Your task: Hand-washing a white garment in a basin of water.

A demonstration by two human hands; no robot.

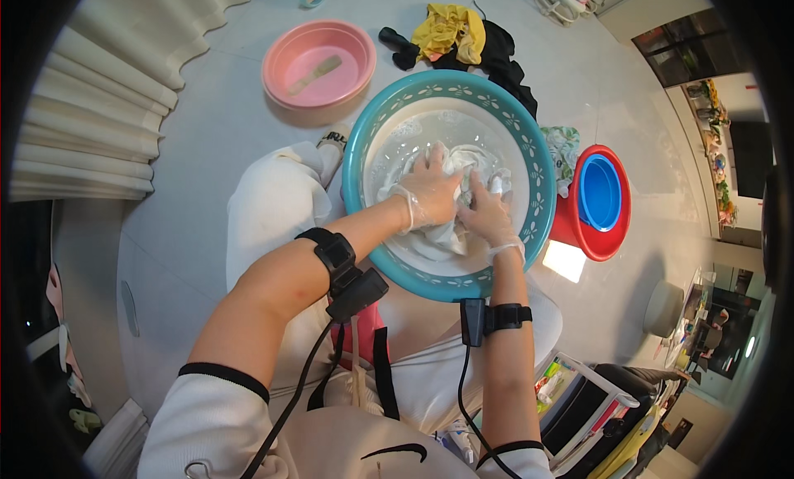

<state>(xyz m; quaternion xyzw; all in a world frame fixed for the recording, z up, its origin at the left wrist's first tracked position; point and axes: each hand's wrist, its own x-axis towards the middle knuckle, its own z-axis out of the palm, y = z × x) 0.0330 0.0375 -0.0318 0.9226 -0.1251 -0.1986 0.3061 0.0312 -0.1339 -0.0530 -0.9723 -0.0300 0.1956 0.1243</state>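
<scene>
A teal and white plastic basin (539,169) stands between my knees, with cloudy, bubbly water inside. A wet white cloth garment (462,159) lies bunched in the water. My left hand (432,190), in a clear disposable glove, presses on the garment's left part with its fingers spread. On the right part rests my right hand (488,212), gloved the same way, its fingers bent against the cloth. Whether either hand grips the fabric is not plain. The two hands are close together near the middle of the basin.
A pink basin (347,76) holding a long pale object stands beyond, at the left. Yellow and black clothes (450,32) lie behind the teal basin. At its right are a patterned cloth (561,147) and a red bucket (602,252) with a blue container (600,193) inside. Curtains (99,119) hang at the left.
</scene>
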